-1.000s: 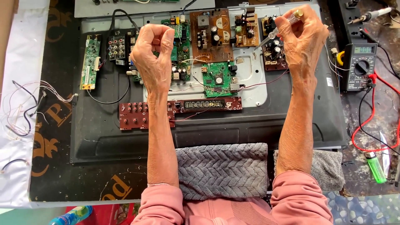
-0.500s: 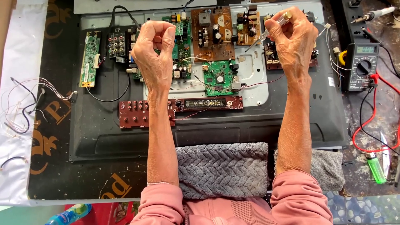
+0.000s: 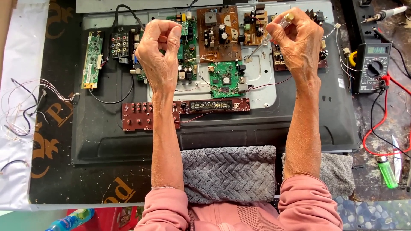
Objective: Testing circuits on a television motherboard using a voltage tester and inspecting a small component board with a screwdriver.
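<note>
right fingers: my right hand (image 3: pixel 302 42) is curled around a clear-handled screwdriver (image 3: pixel 269 36), pinched up near the yellowish cap, so closed and gripping it.
screwdriver: slants down to the left, and its thin tip hangs just over the grey metal plate (image 3: pixel 261 83) by the lower right corner of the brown power board (image 3: pixel 219 32). can't tell if the tip actually touches anything.
left fingers: my left hand (image 3: pixel 159 49) is balled into a fist with the knuckles up. it's closed, but i can't tell whether anything is inside it.
under the left hand: it sits over the green main board (image 3: pixel 187 51) and covers most of that board's left side, so what's beneath the fist is hidden.
between the hands: the brown power board up top, with a small green board (image 3: pixel 225 79) just below it.
under my forearms: the long dark red button board (image 3: pixel 139 115) has my left forearm lying across it. the display strip (image 3: pixel 214 105) continues to its right.
base: everything rests on the black back panel (image 3: pixel 107 141) of a flat screen.
far left: a narrow green strip board (image 3: pixel 92 60), plus loose thin wires (image 3: pixel 25 107) on the white sheet.
far right: a black multimeter (image 3: pixel 371 66) with a red lead (image 3: pixel 383 124), a soldering iron (image 3: pixel 383 13) above it, and a green lighter (image 3: pixel 386 171) lower down.
near me: a grey towel (image 3: pixel 229 173) between my pink sleeves (image 3: pixel 310 205).
</note>
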